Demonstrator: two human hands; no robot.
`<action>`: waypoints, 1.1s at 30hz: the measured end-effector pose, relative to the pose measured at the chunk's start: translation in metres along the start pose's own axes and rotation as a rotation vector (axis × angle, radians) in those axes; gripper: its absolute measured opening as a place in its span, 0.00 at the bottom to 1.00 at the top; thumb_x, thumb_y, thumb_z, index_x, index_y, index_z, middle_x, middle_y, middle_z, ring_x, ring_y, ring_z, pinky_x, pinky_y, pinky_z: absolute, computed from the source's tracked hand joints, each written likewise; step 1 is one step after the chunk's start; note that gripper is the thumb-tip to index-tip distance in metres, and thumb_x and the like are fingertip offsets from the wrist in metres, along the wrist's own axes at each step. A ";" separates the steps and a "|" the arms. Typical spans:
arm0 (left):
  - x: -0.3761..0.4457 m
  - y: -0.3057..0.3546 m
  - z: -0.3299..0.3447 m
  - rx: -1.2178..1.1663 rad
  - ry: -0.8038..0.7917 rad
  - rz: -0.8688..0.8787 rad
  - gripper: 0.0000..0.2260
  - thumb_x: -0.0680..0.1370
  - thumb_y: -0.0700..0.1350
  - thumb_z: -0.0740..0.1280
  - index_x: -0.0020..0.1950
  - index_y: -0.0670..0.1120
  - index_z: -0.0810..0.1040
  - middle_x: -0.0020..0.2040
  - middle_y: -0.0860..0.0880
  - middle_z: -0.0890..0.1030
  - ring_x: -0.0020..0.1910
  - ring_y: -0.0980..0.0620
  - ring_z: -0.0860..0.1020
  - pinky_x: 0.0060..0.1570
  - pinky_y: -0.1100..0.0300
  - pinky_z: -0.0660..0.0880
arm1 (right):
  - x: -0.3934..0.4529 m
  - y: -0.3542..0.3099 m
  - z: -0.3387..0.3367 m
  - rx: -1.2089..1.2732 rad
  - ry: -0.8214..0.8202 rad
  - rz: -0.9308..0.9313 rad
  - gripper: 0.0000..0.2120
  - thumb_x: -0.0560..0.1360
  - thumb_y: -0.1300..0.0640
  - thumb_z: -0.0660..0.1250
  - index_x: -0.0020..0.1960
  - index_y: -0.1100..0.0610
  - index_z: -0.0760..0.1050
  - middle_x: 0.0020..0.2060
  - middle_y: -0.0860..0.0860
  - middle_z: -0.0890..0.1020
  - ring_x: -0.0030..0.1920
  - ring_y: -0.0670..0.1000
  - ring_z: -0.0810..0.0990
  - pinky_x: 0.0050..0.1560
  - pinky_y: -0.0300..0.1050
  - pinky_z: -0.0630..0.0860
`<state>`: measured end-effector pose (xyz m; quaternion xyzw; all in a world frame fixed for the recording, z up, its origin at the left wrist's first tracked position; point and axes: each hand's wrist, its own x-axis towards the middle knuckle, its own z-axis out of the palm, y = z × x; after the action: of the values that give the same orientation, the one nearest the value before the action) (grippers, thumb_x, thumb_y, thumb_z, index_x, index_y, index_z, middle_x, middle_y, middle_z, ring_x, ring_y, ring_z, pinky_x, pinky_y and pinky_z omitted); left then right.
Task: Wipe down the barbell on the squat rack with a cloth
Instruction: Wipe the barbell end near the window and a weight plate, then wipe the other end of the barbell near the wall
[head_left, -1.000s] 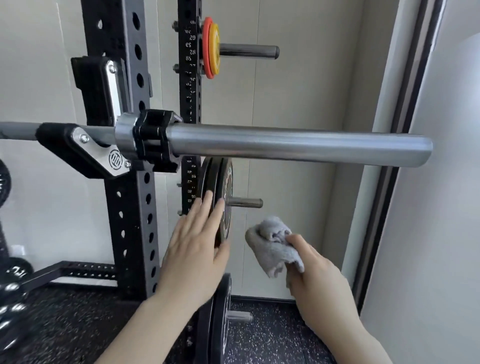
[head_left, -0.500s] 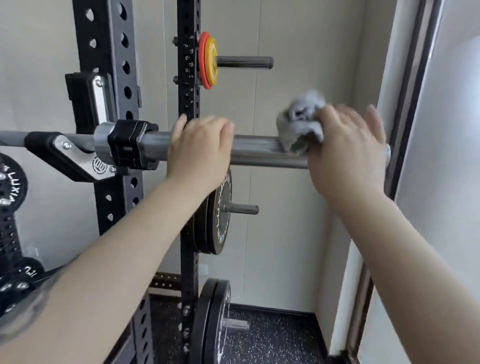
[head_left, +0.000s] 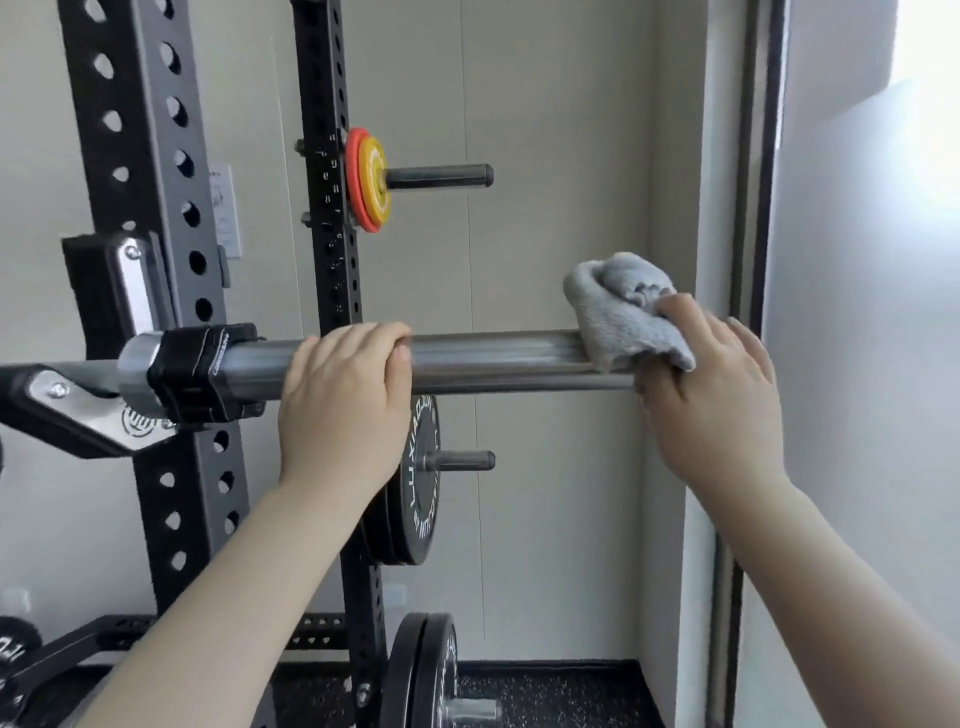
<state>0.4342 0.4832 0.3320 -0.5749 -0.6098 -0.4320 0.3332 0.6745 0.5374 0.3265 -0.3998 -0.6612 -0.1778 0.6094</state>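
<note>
Both hands on the barbell (head_left: 498, 361) — left (head_left: 345, 400) curled over it, right (head_left: 711, 384) pressing cloth (head_left: 618, 322) down

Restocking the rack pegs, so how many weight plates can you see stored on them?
At least 6: a red plate and yellow plate on the top peg, two black plates mid-height, two black plates at the bottom. Others may be hidden.

A bare stretch of the grey steel barbell sleeve (head_left: 498, 358) is lying open at the frame's centre, between the left hand (head_left: 345, 400) and the grey crumpled cloth (head_left: 623, 317) under the right hand (head_left: 711, 395). Leftward, a black clamp collar (head_left: 202, 374) is blocking the sleeve. Below, the black weight plates (head_left: 415, 478) and their short peg (head_left: 460, 461) are crowding the space; above, a dark horizontal peg (head_left: 441, 176) is jutting out.
</note>
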 end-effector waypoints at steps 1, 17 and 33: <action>0.000 -0.002 -0.001 0.001 -0.009 0.013 0.13 0.82 0.47 0.55 0.60 0.50 0.76 0.59 0.53 0.79 0.61 0.50 0.73 0.69 0.53 0.59 | -0.002 0.007 -0.004 0.006 0.024 0.072 0.15 0.70 0.59 0.57 0.56 0.55 0.71 0.48 0.52 0.81 0.50 0.52 0.71 0.65 0.55 0.66; -0.150 -0.005 0.007 0.055 -0.329 -0.287 0.27 0.82 0.52 0.54 0.78 0.59 0.45 0.76 0.63 0.39 0.77 0.60 0.42 0.72 0.57 0.40 | -0.166 -0.006 0.061 0.400 -0.526 -0.095 0.29 0.64 0.75 0.64 0.62 0.55 0.69 0.63 0.56 0.77 0.61 0.59 0.75 0.52 0.44 0.71; -0.596 0.138 -0.310 0.670 -0.275 -1.949 0.14 0.81 0.47 0.58 0.62 0.56 0.78 0.52 0.47 0.84 0.48 0.45 0.82 0.47 0.55 0.78 | -0.486 -0.204 -0.121 0.743 -1.737 -1.314 0.17 0.77 0.59 0.57 0.64 0.45 0.65 0.52 0.50 0.80 0.50 0.55 0.81 0.40 0.48 0.71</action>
<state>0.6126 -0.0495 -0.0613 0.2449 -0.9315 -0.2533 -0.0901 0.5725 0.1723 -0.0594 0.2389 -0.9505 0.0801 -0.1819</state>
